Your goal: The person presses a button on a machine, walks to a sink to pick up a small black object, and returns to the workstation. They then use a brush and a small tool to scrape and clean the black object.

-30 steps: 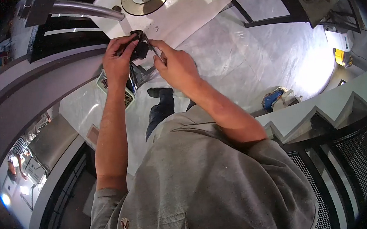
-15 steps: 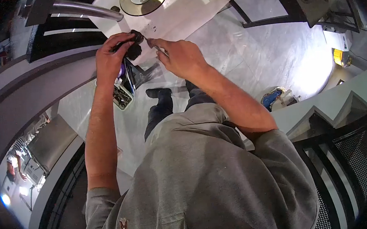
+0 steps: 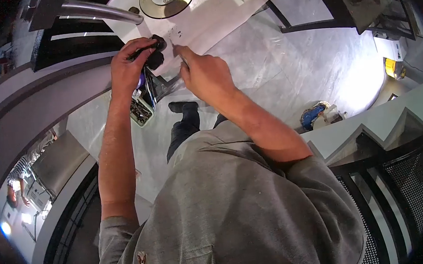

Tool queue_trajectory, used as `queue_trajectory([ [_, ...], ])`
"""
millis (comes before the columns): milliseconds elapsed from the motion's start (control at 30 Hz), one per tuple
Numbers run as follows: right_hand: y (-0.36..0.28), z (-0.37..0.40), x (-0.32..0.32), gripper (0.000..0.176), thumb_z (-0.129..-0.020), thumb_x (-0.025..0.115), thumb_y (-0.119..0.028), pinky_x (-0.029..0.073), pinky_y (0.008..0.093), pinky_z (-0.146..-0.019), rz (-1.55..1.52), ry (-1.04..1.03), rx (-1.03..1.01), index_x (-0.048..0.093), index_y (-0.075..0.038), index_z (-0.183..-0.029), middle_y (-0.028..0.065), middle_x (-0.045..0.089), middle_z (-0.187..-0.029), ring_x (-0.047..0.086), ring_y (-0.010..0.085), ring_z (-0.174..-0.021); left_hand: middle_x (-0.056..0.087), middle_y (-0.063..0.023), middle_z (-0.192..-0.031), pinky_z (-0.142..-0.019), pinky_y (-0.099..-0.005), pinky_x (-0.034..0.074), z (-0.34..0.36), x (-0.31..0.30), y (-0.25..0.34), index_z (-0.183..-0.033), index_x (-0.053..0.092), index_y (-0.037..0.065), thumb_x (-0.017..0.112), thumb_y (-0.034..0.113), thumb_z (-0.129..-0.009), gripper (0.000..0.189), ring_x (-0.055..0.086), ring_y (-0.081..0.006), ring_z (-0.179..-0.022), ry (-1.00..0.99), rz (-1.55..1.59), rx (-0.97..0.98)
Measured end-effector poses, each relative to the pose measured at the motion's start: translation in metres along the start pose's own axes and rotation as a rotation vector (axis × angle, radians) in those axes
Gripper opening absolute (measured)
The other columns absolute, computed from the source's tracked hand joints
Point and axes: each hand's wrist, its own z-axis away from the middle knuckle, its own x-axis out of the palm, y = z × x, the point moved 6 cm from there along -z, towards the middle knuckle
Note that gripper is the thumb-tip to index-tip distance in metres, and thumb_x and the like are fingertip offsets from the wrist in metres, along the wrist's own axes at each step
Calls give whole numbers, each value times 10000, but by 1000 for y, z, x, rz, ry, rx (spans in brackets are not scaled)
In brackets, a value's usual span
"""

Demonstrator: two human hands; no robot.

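Note:
My left hand [image 3: 130, 59] is closed on a black lumpy part [image 3: 155, 47], held over the edge of the white table [image 3: 199, 27]. What kind of part it is, I cannot make out. To the right of it, my right hand [image 3: 207, 73] grips a thin tool [image 3: 184, 60] with its index finger stretched along it. The tool's tip points toward the black part, with a small gap between them. Dark crumbs [image 3: 177, 35] lie on the table just beyond. A round metal brake disc [image 3: 180, 5] rests at the table's far side.
A metal tube [image 3: 100, 8] juts in from the upper left. Below my left hand stands an open box of small metal pieces [image 3: 141, 112]. A blue and white bundle [image 3: 316, 115] lies on the floor at right. Another person's arm [image 3: 23, 191] shows far left.
My right hand has drawn slightly back from the black part and turned, with its elbow moving inward. My left hand has barely moved.

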Motion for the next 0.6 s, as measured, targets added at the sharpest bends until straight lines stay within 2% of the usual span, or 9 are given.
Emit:
queue_trajectory([
  [100,-3,4,10,383,-894,564,-183,502,525,-629,-161,-16,-2,501,-120,-1267,197,660,-719,650,410,-692,684,-59,-1048,-902,-273,468,0,2,-3,-1001,740,80,694,48,-811,198,636,-157,-996,5,0,1],
  [233,3,6,23,383,-915,553,-196,496,531,-630,-148,-54,39,479,-127,-1284,195,657,-712,648,415,-691,682,-63,-1040,-896,-271,464,2,4,-4,-1002,738,76,703,53,-807,200,636,-159,-980,51,5,-2],
  [300,1,7,22,373,-919,549,-193,499,525,-628,-225,67,-37,484,-128,-1280,199,653,-703,648,413,-684,681,-62,-1037,-891,-269,464,4,5,-6,-1002,737,74,706,53,-805,201,635,-155,-971,69,28,-17],
  [467,-1,6,16,384,-906,551,-174,501,523,-614,-105,38,-35,485,-120,-1281,204,646,-690,649,406,-673,679,-58,-1028,-880,-261,464,5,6,-4,-1004,733,67,711,49,-804,202,632,-144,-947,85,32,-2],
  [500,-3,5,15,390,-900,551,-168,503,522,-611,-27,-7,-36,485,-115,-1281,203,643,-682,650,403,-669,679,-58,-1026,-875,-260,464,6,6,-4,-1002,731,64,711,46,-806,199,631,-138,-945,102,42,-29],
  [600,-2,3,11,406,-889,547,-164,506,522,-611,-39,30,20,481,-115,-1287,194,639,-664,651,402,-661,678,-54,-1022,-859,-259,466,7,8,-5,-992,727,54,715,48,-810,183,628,-129,-937,132,70,-85],
])
